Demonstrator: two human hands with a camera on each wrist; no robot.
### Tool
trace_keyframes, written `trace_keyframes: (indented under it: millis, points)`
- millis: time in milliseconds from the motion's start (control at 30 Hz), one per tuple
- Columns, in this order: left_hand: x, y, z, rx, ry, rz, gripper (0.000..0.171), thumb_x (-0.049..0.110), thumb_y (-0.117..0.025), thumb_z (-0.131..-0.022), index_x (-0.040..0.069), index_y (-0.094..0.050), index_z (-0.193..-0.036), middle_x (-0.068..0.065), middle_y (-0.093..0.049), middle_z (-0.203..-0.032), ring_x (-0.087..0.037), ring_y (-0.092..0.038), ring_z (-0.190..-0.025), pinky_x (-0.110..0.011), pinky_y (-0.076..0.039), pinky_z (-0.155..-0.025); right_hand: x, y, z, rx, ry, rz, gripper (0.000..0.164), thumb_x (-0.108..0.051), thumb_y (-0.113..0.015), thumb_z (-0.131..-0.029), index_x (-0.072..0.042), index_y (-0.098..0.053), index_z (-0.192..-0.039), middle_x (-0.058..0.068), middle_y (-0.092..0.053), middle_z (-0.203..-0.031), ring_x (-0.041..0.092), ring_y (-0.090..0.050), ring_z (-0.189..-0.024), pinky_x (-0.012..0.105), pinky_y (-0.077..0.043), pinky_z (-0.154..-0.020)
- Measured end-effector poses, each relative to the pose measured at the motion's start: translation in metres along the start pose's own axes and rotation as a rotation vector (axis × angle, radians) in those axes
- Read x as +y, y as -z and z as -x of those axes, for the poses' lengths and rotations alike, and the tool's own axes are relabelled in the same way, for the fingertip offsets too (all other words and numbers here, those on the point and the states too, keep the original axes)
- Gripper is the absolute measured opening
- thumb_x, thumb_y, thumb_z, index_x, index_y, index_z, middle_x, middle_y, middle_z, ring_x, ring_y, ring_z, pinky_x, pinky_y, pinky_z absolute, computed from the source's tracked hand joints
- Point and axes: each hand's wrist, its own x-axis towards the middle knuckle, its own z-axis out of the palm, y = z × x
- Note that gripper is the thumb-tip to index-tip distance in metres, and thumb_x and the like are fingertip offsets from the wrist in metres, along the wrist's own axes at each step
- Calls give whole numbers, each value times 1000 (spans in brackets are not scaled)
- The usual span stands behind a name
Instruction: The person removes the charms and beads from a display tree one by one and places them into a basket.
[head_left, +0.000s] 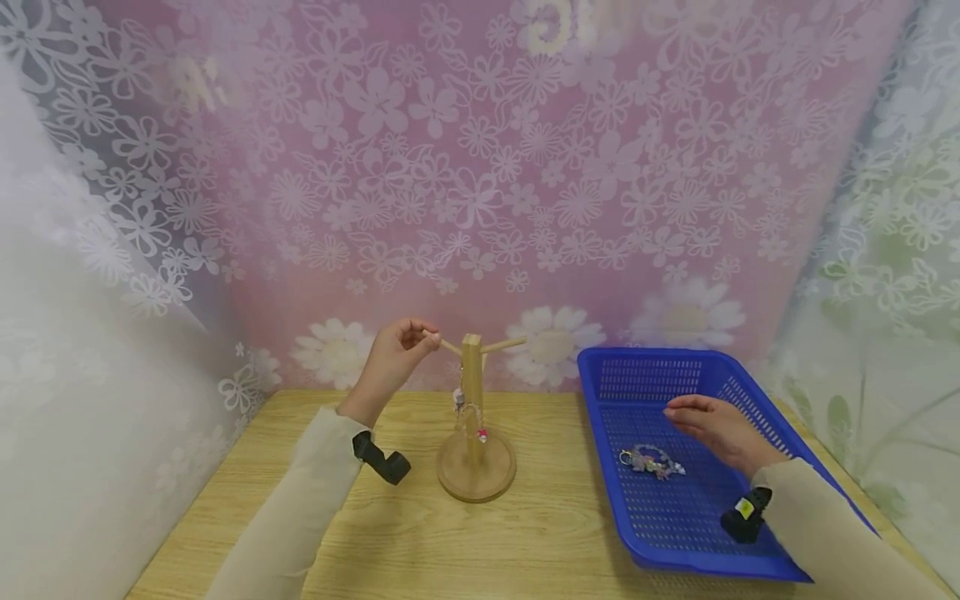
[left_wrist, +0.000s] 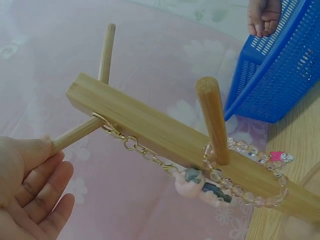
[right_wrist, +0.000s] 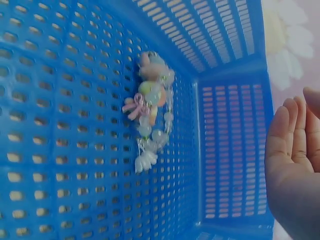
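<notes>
My left hand [head_left: 393, 358] pinches the end of a top peg [left_wrist: 77, 135] of the wooden stand [head_left: 472, 379] between thumb and forefinger; its other fingers are loosely bent. From that peg, close to the post, a keychain [left_wrist: 186, 185] hangs by its gold clasp, with a small figure at the bottom. A pink beaded bracelet [left_wrist: 260, 202] with a bright pink charm loops over a lower peg [left_wrist: 212, 112]. My right hand [head_left: 720, 429] hovers over the blue basket [head_left: 609, 492], fingers relaxed and holding nothing. Inside the basket lies a beaded bracelet with pastel charms [right_wrist: 150, 95].
The stand's round base [head_left: 476, 487] rests on the wood-grain table [head_left: 540, 533], left of the basket. Another top peg [head_left: 504, 344] sticks out to the right. Behind everything hangs a pink flowered backdrop [head_left: 480, 200], with pale flowered sheets at both sides.
</notes>
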Motion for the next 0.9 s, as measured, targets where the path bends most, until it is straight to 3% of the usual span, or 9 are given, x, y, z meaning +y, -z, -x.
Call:
trace_keyframes:
  millis: [133, 467, 700, 900]
  points:
    - [1, -2, 4, 21, -7, -5, 21, 17, -64, -91, 0, -63, -104, -15, -64, -90, -15, -62, -80, -35, -47, -76, -4, -10, 1, -23, 14, 45, 10, -17, -59, -95, -14, -63, -103, -11, -62, -98, 1, -60, -93, 19, -49, -82]
    - [0, -4, 11, 46, -34, -22, 19, 14, -62, -92, -1, -62, -105, -17, -65, -92, -13, -63, -79, -27, -49, -75, -20, -43, 4, -56, 41, 95, 13, -17, -61, -93, -9, -61, -103, -7, -61, -99, 5, -60, -95, 24, -49, -85]
    - [0, -4, 12, 66, -49, -18, 19, 15, -63, -92, 0, -63, -103, -17, -65, -91, -11, -62, -77, -30, -49, -75, -38, -65, 5, -78, 51, 123, 23, -23, -63, -92, -4, -59, -105, -1, -62, -100, 10, -61, -97, 28, -49, -87]
    - [30, -6, 26, 69, -34, -44, 18, 7, -60, -92, -7, -61, -104, -21, -65, -91, -6, -59, -74, -32, -49, -74, -56, -78, 5, -73, 76, 159, 28, -24, -64, -91, -2, -57, -106, 2, -62, -102, 11, -61, -97, 30, -49, -87]
